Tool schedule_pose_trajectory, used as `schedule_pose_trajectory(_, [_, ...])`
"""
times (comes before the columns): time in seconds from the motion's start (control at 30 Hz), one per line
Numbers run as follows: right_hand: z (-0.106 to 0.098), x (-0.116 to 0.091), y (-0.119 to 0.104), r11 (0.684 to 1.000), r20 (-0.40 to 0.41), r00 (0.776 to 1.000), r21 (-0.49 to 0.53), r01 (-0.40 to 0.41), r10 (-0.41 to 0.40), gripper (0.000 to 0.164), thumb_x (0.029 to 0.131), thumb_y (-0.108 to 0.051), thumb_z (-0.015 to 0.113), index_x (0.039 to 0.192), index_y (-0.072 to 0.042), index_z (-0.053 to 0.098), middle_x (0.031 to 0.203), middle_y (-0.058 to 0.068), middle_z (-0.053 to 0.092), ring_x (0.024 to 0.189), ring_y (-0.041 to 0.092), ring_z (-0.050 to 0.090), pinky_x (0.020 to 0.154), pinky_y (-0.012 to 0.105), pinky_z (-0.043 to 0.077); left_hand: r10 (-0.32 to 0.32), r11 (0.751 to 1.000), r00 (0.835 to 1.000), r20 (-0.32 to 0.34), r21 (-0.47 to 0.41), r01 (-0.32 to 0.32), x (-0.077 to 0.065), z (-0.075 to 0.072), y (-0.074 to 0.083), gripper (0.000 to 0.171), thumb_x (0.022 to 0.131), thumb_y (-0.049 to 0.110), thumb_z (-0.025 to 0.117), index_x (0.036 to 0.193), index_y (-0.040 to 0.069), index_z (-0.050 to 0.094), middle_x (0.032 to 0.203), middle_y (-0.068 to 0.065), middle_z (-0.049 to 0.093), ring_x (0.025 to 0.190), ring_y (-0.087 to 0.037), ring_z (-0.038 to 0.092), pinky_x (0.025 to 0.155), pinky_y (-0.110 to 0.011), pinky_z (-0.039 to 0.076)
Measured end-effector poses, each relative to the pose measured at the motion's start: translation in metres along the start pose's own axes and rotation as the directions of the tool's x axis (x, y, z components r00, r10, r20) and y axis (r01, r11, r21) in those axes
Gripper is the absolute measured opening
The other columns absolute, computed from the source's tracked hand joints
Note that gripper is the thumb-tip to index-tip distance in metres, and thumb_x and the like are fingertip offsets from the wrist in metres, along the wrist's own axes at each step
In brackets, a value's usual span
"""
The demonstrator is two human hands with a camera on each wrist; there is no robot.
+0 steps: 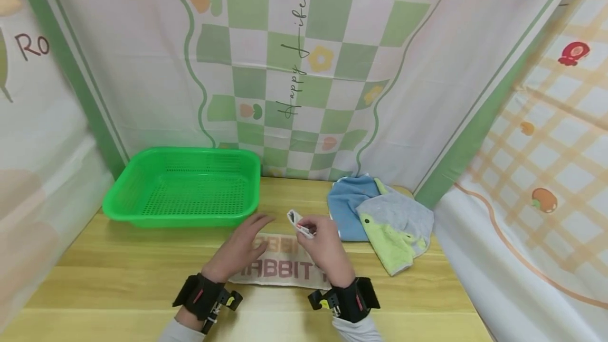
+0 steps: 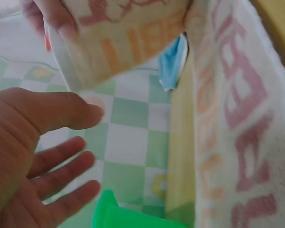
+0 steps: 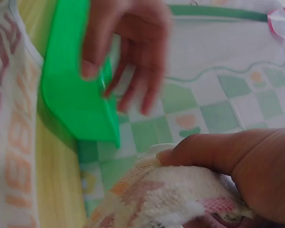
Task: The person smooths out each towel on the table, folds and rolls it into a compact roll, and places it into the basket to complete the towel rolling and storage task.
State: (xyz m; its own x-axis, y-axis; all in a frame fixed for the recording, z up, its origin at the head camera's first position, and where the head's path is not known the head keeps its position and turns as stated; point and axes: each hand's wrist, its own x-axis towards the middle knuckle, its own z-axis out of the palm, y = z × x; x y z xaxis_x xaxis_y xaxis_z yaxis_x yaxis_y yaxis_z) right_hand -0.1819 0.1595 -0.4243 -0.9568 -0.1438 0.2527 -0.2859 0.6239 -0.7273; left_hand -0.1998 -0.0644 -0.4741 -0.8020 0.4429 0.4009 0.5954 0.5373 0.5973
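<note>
- Nearest the camera, along the bottom of the head view, pale sleeves (image 1: 180,331) run up to black wrist straps (image 1: 201,297), one lower left of centre, the other lower right of centre.
- Left of centre, a bright green slotted plastic basket (image 1: 190,220) stands at the back of the wood-grain table (image 1: 119,278).
- Just below the basket's right corner is the left hand (image 1: 239,247), its fingers extended and loosely spread, thumb held away from them.
- Lower centre, a cream terry towel (image 1: 285,268) with dark-red and orange lettering, partly reading RABBIT, lies along the table. Its left end is overlapped by the left hand; in the left wrist view a gap separates that thumb from the towel's raised part at the top.
- Right of centre, the right hand (image 1: 325,244) pinches the raised, bunched part of the towel; a fold juts past its fingertips toward the upper left. The right wrist view shows the bunch at lower centre, under the thumb.
- Further right, a blue cloth (image 1: 349,197) lies partly beneath a grey and lime-green cloth (image 1: 399,210).
- At the right edge hangs an orange-checked fabric panel (image 1: 537,136).
</note>
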Motion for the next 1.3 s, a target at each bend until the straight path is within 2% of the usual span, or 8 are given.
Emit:
schedule_pose_trajectory(0.13, [0.013, 0.001, -0.005, 0.997, 0.042, 0.996, -0.015, 0.077, -0.076, 0.012, 0.087, 0.003, 0.072, 0.096, -0.003, 0.075, 0.093, 0.009, 0.073, 0.083, 0.02, 0.067, 0.071, 0.028, 0.057, 0.106, 0.994, 0.991, -0.082, 0.019, -0.105, 0.005, -0.001, 0.006, 0.067, 0.077, -0.006, 0.081, 0.139, 0.007, 0.058, 0.138, -0.01, 0.057, 0.128, -0.027, 0.056, 0.107, -0.044, 0.05])
schedule_pose_trajectory(0.3, [0.027, 0.001, -0.009, 0.989, 0.077, 0.986, -0.006, 0.146, -0.145, 0.015, 0.086, 0.006, 0.074, 0.097, -0.004, 0.075, 0.099, 0.009, 0.074, 0.094, 0.023, 0.073, 0.083, 0.033, 0.06, 0.152, 0.987, 0.982, -0.113, 0.059, -0.146, 0.006, -0.001, 0.009, 0.061, 0.076, -0.004, 0.084, 0.133, 0.005, 0.063, 0.138, -0.011, 0.059, 0.13, -0.03, 0.055, 0.11, -0.045, 0.047])
schedule_pose_trajectory(0.4, [0.035, 0.001, -0.011, 0.986, 0.08, 0.983, -0.009, 0.165, -0.164, 0.015, 0.085, 0.006, 0.075, 0.093, -0.006, 0.075, 0.097, 0.007, 0.074, 0.092, 0.022, 0.072, 0.08, 0.029, 0.06, 0.153, 0.987, 0.983, -0.101, 0.057, -0.148, 0.005, 0.0, 0.009, 0.053, 0.076, -0.002, 0.085, 0.126, 0.007, 0.068, 0.136, -0.009, 0.063, 0.129, -0.029, 0.057, 0.11, -0.044, 0.047])
schedule_pose_trajectory(0.57, [0.043, 0.001, -0.012, 0.979, 0.088, 0.976, -0.025, 0.204, -0.201, 0.016, 0.081, 0.008, 0.078, 0.086, -0.007, 0.076, 0.094, 0.006, 0.071, 0.09, 0.02, 0.068, 0.075, 0.026, 0.057, 0.108, 0.994, 0.993, -0.053, 0.014, -0.107, 0.002, 0.001, 0.009, 0.038, 0.078, 0.002, 0.084, 0.113, 0.01, 0.074, 0.123, -0.003, 0.069, 0.118, -0.022, 0.064, 0.103, -0.041, 0.053])
schedule_pose_trajectory(0.7, [0.047, 0.0, -0.01, 0.973, 0.102, 0.969, -0.028, 0.229, -0.225, 0.017, 0.08, 0.009, 0.077, 0.087, -0.006, 0.078, 0.096, 0.005, 0.07, 0.092, 0.02, 0.066, 0.077, 0.026, 0.057, 0.061, 0.998, 0.998, -0.032, -0.014, -0.061, -0.002, 0.0, 0.007, 0.034, 0.08, 0.003, 0.082, 0.112, 0.011, 0.074, 0.116, 0.0, 0.072, 0.109, -0.018, 0.067, 0.096, -0.039, 0.057])
schedule_pose_trajectory(0.83, [0.05, -0.001, -0.009, 0.967, 0.114, 0.962, -0.016, 0.253, -0.25, 0.018, 0.08, 0.01, 0.076, 0.089, -0.005, 0.078, 0.096, 0.005, 0.07, 0.093, 0.02, 0.067, 0.079, 0.027, 0.057, 0.04, 0.998, 0.999, -0.028, -0.052, -0.041, -0.004, -0.002, 0.003, 0.032, 0.08, 0.0, 0.081, 0.109, 0.013, 0.075, 0.109, 0.003, 0.073, 0.102, -0.015, 0.068, 0.091, -0.035, 0.059])
schedule_pose_trajectory(1.1, [0.055, -0.001, -0.011, 0.956, 0.122, 0.948, 0.035, 0.292, -0.294, 0.017, 0.082, 0.008, 0.076, 0.092, -0.005, 0.077, 0.098, 0.006, 0.07, 0.093, 0.019, 0.068, 0.079, 0.024, 0.058, 0.07, 0.995, 0.997, -0.043, -0.063, -0.073, -0.005, -0.006, -0.005, 0.033, 0.076, -0.005, 0.081, 0.104, 0.012, 0.076, 0.102, 0.005, 0.072, 0.095, -0.013, 0.068, 0.086, -0.033, 0.06])
schedule_pose_trajectory(1.3, [0.052, -0.003, -0.014, 0.945, 0.134, 0.939, 0.126, 0.302, -0.318, 0.014, 0.088, 0.001, 0.075, 0.1, -0.006, 0.076, 0.103, 0.004, 0.069, 0.096, 0.015, 0.068, 0.083, 0.022, 0.059, 0.12, 0.991, 0.988, -0.096, -0.054, -0.126, -0.003, -0.012, -0.008, 0.028, 0.075, -0.004, 0.083, 0.095, 0.013, 0.075, 0.1, 0.006, 0.069, 0.095, -0.011, 0.066, 0.084, -0.029, 0.059])
